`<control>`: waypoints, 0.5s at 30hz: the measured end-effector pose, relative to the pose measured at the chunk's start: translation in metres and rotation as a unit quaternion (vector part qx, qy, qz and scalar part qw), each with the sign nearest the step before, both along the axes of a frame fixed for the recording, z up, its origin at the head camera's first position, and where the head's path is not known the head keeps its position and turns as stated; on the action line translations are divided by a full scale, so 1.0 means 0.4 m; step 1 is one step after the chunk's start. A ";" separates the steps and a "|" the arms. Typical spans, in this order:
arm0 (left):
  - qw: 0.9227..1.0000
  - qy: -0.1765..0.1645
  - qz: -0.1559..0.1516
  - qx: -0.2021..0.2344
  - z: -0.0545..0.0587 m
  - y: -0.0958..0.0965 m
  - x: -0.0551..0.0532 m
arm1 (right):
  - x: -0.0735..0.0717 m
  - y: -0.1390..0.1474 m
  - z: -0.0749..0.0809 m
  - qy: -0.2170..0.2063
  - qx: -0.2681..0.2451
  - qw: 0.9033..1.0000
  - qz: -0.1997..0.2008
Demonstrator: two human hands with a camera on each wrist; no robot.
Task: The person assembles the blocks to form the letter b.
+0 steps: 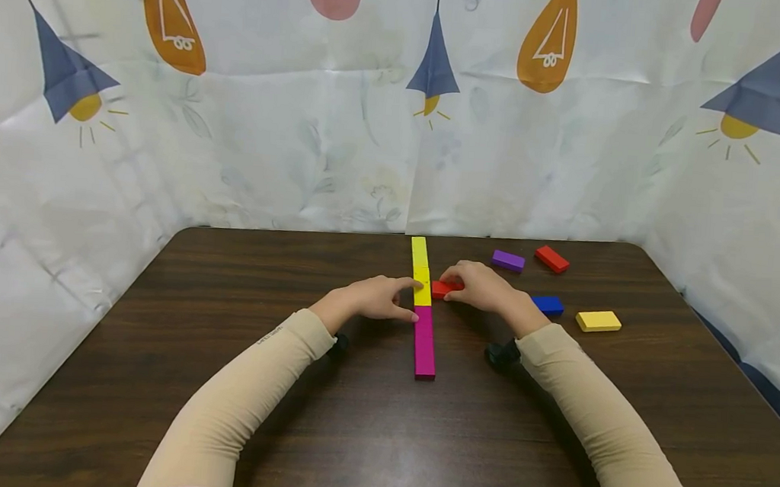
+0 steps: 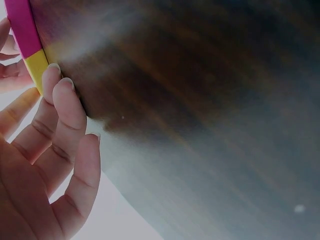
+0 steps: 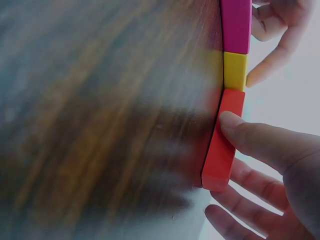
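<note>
A straight row of blocks lies on the table, with yellow blocks (image 1: 420, 253) at the far end and a magenta length (image 1: 425, 346) at the near end. From the left side my left hand (image 1: 375, 297) reaches it, index fingertip on the yellow part and thumb tip by the magenta part. Its other fingers are loosely bent in the left wrist view. My right hand (image 1: 483, 286) pinches a red block (image 3: 224, 145) between thumb and fingers. That block lies crosswise against or very near the row's right side, beside the yellow part.
Right of the right hand lie a blue block (image 1: 547, 305) and a pale yellow block (image 1: 598, 321). Farther back are a purple block (image 1: 508, 260) and a second red block (image 1: 552, 259). A patterned curtain (image 1: 369, 158) hangs behind the dark wooden table (image 1: 258, 264).
</note>
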State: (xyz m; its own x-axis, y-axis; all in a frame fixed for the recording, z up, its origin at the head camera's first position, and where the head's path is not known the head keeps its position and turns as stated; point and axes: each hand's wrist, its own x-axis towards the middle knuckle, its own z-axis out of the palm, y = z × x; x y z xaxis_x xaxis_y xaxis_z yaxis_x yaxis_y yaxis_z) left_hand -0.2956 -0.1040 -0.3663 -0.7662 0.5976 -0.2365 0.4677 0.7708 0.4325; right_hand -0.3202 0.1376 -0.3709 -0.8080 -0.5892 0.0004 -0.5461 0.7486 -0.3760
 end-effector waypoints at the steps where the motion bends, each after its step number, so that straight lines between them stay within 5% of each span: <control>1: 1.000 0.000 0.000 0.000 0.000 0.000 0.000 | -0.001 -0.001 0.000 0.000 -0.001 1.000 0.000; 15: 1.000 0.001 0.001 -0.003 0.002 0.002 0.003 | -0.002 0.012 0.003 -0.008 0.007 1.000 -0.004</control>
State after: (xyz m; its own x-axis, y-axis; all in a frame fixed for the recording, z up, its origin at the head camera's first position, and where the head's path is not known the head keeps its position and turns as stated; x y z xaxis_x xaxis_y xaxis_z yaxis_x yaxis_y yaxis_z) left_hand -0.2942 -0.1034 -0.3654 -0.7682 0.5941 -0.2386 0.4664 0.7746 0.4272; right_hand -0.3210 0.1423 -0.3698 -0.8129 -0.5821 -0.0209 -0.5333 0.7583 -0.3749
